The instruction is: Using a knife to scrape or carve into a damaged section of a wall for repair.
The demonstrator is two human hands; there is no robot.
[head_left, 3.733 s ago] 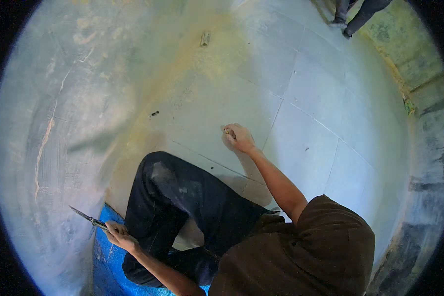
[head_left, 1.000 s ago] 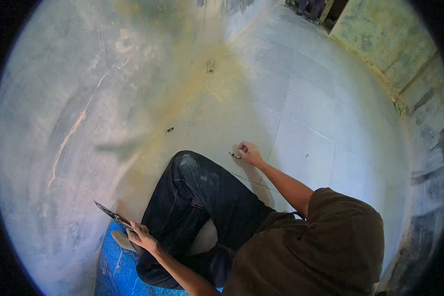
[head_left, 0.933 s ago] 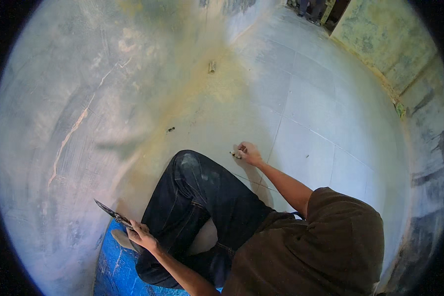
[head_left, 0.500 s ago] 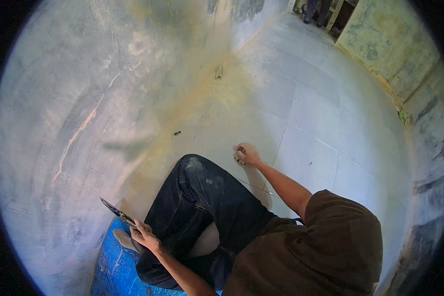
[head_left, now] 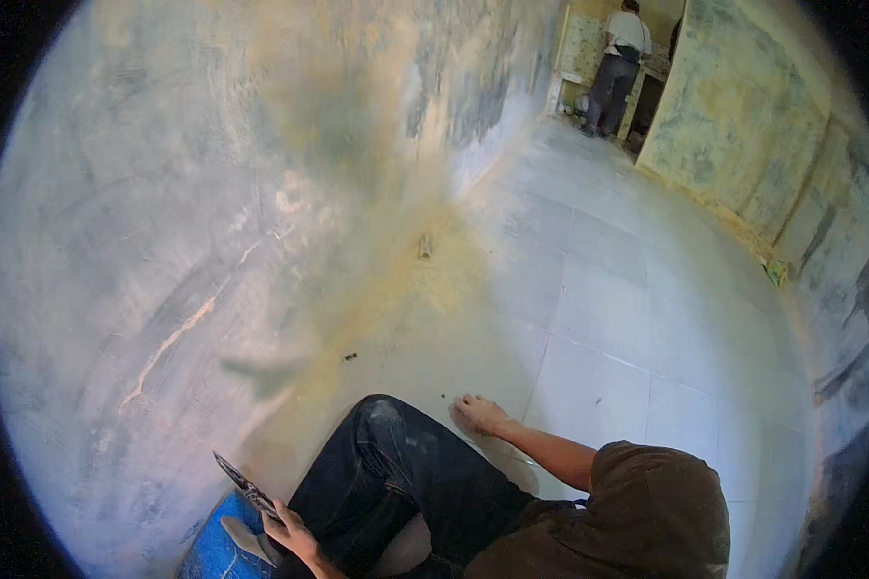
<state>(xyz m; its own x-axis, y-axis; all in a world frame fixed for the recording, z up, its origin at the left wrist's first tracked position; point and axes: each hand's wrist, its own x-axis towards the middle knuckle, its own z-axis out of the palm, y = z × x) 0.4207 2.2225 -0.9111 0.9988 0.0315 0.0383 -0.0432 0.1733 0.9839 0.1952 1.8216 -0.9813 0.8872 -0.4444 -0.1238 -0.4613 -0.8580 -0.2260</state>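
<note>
My left hand (head_left: 292, 529) is closed round a dark tool with a pointed blade (head_left: 243, 480), its tip aimed up and left toward the wall. Whether it is a knife or another cutter I cannot tell. Beyond my raised knee, my right hand (head_left: 481, 415) rests low over the pale tiled floor (head_left: 599, 357), fingers stretched out and seemingly holding nothing. A tiny dark speck (head_left: 443, 395) lies just past its fingertips. Farther left on the floor sits a small dark piece (head_left: 350, 357).
A stained, cracked wall (head_left: 174, 328) rises close on my left. A short pale cylinder (head_left: 425, 247) stands near the foot of the wall. Blue material (head_left: 208, 550) lies under my foot. At the far end a person (head_left: 613, 77) stands with their back turned. Another wall (head_left: 743, 145) runs along the right.
The view has tilted up, bringing more of the far person into sight. My right hand has gone from curled fingers to stretched-out ones, and a speck now shows beside it. My left hand keeps its tool.
</note>
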